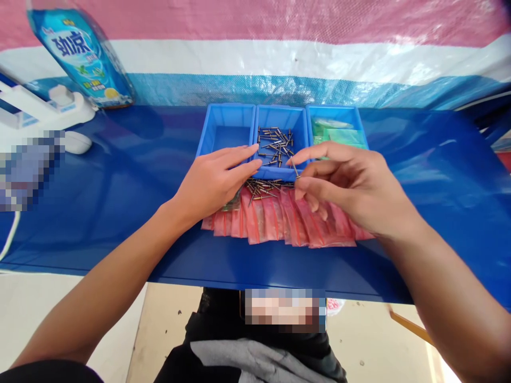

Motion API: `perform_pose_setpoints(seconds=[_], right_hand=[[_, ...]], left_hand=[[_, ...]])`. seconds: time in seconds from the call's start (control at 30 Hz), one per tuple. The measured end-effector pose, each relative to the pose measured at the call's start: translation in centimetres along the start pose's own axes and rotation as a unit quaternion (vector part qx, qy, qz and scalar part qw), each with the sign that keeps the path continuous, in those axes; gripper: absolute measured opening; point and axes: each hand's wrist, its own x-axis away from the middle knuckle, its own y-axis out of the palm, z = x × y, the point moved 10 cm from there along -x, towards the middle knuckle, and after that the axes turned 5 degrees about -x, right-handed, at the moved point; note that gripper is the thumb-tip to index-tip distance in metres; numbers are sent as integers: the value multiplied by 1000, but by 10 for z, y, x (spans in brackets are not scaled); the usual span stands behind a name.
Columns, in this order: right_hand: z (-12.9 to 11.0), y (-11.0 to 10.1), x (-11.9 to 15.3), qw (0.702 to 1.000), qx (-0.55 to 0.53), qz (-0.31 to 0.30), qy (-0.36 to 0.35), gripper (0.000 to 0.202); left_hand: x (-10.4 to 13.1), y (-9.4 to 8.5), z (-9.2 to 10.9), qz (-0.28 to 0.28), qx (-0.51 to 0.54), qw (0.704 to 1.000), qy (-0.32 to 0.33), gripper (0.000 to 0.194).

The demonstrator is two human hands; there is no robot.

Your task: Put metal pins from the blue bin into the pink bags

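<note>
fingers of the right hand point(351, 183) pinched one slim metal pin point(295, 168) in the head view, right of the frame's middle, above the near right corner of the middle blue tray point(275, 173). the left hand point(211, 181) reached that tray's left side, fingers stretched out; whether they gripped anything, i could not tell. more pins point(281, 142) lay crisscrossed inside it, and a loose heap point(261, 189) sat just below, by the pink bags point(273, 218) at lower centre. for such a thin piece, a light pinch near the thick end seemed wise, with the other hand steadying the tray and both wrists kept off the heap.
</note>
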Motion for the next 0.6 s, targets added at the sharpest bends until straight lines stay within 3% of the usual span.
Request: perform_pose_setpoints(seconds=[0.1, 0.23, 0.33, 0.4, 0.5, 0.53, 0.6], right_hand=[[6, -8, -5, 998, -52, 35, 9, 24], [-6, -8, -6, 996, -43, 45, -60, 40], [-29, -15, 5, 980, 86, 88, -158, 39], [-50, -4, 18, 913, 303, 88, -260, 25], [-48, 33, 31, 758, 556, -9, -341, 19], [-45, 40, 33, 729, 589, -30, -348, 21], [-43, 46, 34, 699, 623, -31, -349, 27]], left_hand=[[-1, 5, -3, -25, -7, 1000, -16, 26], [-2, 9, -1, -40, -20, 999, -2, 27], [-2, 7, 3, -23, -24, 999, 19, 25], [-2, 6, 3, -21, -24, 999, 21, 24], [-2, 5, 3, -22, -19, 999, 19, 25], [-2, 5, 3, -20, -17, 999, 19, 25], [-2, 4, 3, -18, -14, 1000, 14, 25]])
